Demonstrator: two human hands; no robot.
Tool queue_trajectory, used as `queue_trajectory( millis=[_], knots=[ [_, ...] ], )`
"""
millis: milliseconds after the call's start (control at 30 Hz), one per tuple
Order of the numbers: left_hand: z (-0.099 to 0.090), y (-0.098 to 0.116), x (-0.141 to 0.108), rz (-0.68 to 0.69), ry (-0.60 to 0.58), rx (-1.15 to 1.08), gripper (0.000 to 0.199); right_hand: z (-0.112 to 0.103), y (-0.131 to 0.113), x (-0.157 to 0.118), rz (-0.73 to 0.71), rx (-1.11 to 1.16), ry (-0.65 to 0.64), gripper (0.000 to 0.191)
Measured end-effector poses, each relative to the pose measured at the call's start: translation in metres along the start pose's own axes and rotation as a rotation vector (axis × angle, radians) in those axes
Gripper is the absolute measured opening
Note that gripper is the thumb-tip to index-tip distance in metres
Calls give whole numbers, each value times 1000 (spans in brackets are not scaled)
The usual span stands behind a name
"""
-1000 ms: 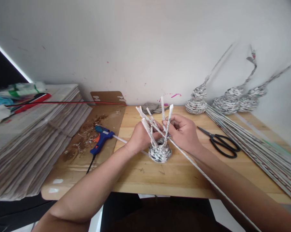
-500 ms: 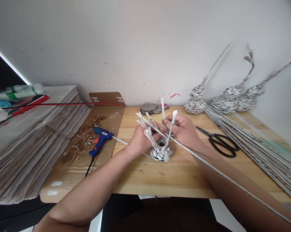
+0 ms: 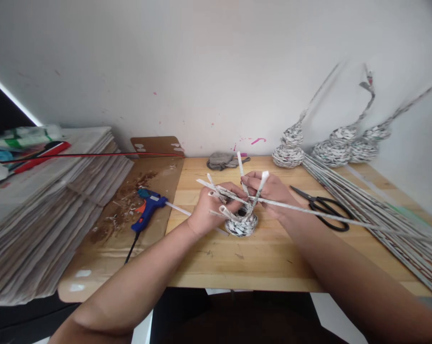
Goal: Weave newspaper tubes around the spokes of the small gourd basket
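A small round basket [image 3: 242, 226] woven from rolled newspaper sits on the wooden table, several paper stakes standing up from its rim. My left hand [image 3: 213, 206] is closed around the rim and stakes on the basket's left side. On the far right side, my right hand [image 3: 268, 187] pinches an upright paper stake [image 3: 241, 165]. Another stake with a white end [image 3: 263, 180] leans right in front of that hand. One long paper tube [image 3: 309, 209] runs from between the hands across my right forearm to the right. Some fingertips are hidden behind the stakes.
Black-handled scissors [image 3: 329, 212] and a bundle of paper tubes [image 3: 373, 217] lie to the right. Woven gourd shapes [image 3: 288, 153] stand by the wall. At left are a blue glue gun [image 3: 149, 210], stacked newspapers [image 3: 54, 215] and a cardboard sheet [image 3: 104, 260]. A grey cloth [image 3: 221, 161] lies behind.
The long paper tube has swung up from a steep slant toward the lower right to a nearly level line. The stakes on the left lean lower, and the front right stake tilts farther right.
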State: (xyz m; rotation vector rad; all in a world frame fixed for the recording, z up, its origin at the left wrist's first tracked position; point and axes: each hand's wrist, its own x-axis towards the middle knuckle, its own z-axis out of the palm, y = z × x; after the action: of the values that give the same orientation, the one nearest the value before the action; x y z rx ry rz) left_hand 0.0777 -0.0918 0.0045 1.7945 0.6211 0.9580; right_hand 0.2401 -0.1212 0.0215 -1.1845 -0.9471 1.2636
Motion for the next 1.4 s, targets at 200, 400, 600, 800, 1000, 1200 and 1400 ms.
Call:
queue_trajectory(
  millis=[200,400,600,800,1000,1200,1400],
  knots=[
    [0,10,2,-111,-1,-123,10,-3,3,1,4,-3,-27,30],
    [2,8,4,-234,14,-174,24,-6,4,0,9,8,-125,29],
    [1,8,8,-226,-14,-229,28,-7,2,-2,-2,32,-158,33],
    [-1,8,7,-208,-15,-128,13,-8,2,1,8,66,-110,36],
    [-13,8,10,-159,-15,14,17,-20,-14,-2,39,-172,-242,42],
    [-23,9,11,-56,30,233,23,-23,-20,-5,173,-413,-344,46],
    [-27,5,12,-29,56,249,26,-22,-14,-6,234,-329,-324,44]
  ],
)
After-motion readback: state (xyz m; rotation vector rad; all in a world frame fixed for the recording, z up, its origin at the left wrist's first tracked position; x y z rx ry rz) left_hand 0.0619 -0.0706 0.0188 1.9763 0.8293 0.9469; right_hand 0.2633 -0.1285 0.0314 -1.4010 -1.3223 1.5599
